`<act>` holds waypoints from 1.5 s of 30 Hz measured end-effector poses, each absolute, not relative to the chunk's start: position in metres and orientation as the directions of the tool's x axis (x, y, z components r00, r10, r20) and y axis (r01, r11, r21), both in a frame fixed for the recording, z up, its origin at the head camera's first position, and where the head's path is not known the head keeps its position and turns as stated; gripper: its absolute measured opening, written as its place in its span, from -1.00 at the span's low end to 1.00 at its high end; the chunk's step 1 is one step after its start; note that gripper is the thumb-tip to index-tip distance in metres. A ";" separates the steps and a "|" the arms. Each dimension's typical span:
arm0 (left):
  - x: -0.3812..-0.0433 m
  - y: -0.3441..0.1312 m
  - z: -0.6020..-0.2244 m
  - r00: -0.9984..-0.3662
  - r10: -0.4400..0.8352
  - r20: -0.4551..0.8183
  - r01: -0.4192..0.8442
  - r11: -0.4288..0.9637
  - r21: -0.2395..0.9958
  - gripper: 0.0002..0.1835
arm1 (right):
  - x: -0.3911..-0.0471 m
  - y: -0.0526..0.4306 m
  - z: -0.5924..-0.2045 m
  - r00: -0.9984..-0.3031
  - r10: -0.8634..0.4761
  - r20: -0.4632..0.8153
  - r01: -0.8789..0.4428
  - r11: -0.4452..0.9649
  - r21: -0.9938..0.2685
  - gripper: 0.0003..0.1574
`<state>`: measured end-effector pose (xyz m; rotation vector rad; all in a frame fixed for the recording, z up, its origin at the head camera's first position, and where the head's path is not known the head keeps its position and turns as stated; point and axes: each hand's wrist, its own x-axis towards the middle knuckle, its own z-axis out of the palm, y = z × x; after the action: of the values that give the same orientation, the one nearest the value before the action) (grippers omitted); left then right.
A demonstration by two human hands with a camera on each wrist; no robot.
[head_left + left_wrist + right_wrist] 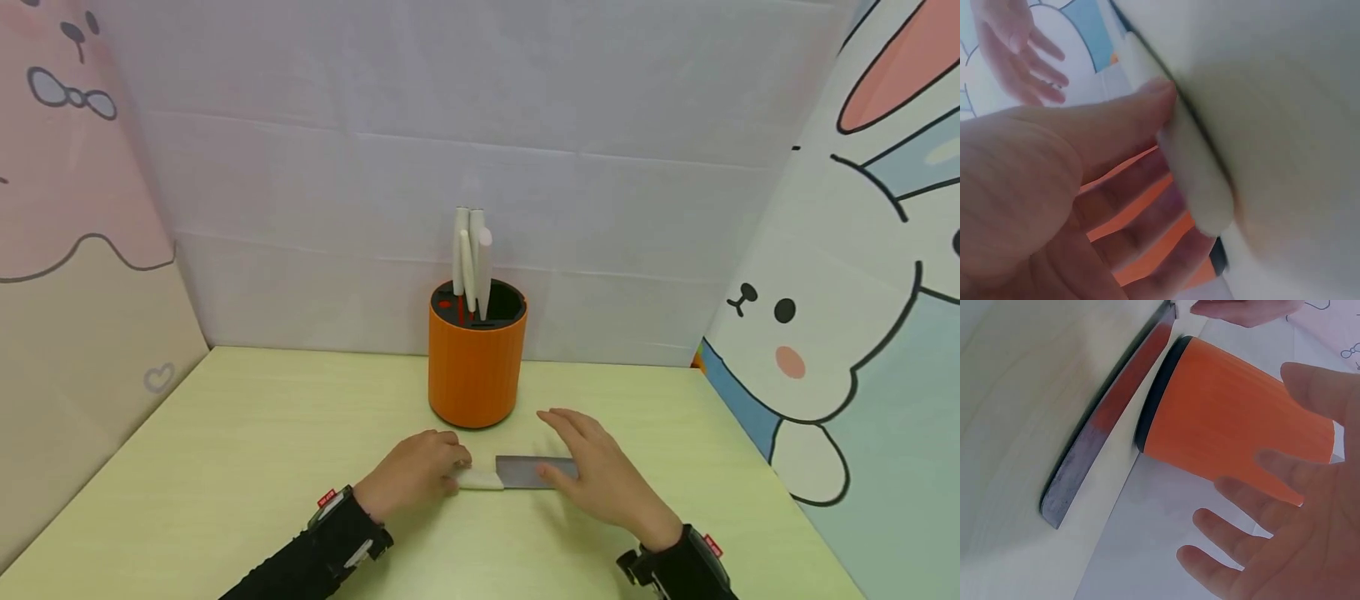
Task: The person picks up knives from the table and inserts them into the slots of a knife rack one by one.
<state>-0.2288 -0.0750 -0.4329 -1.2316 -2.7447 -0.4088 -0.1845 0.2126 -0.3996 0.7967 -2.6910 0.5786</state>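
Note:
A kitchen knife (521,472) with a broad grey blade and a white handle lies crosswise on the table, handle to the left. My left hand (416,471) pinches the handle; in the left wrist view its thumb presses one side of the handle (1200,181) while the fingers reach to the other. Over the blade hovers my right hand (603,479), fingers spread and holding nothing, hiding the blade's far end in the head view. The right wrist view shows the whole blade (1088,447), apart from that hand.
Behind the knife stands an orange round knife block (476,371) with a black slotted top. Several white-handled tools (468,258) stick up from its left part. A pale wooden table (300,400) meets a white cloth backdrop, with cartoon-printed cloths at both sides.

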 end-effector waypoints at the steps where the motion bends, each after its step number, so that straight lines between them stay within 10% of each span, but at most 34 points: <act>1: -0.230 -0.077 -0.431 -0.679 0.707 0.197 0.734 0.646 0.210 -0.67 | -0.185 0.212 -0.400 -0.807 -0.460 0.370 -0.572 0.765 -0.297 -0.21; 19: -0.257 -0.127 -0.409 -0.822 0.403 0.403 0.559 0.433 0.708 -0.36 | -0.202 0.150 -0.406 -0.733 -0.624 0.271 -0.680 0.672 -0.294 -0.50; 45: -0.258 -0.129 -0.415 -0.864 0.294 0.408 0.499 0.391 0.773 -0.38 | -0.211 0.103 -0.429 -0.714 -0.682 0.155 -0.699 0.709 -0.100 -0.54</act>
<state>-0.2584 -0.1291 -0.4155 -0.7072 -2.4424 -1.4669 -0.2112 0.1034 -0.4287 1.1369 -2.8040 0.2299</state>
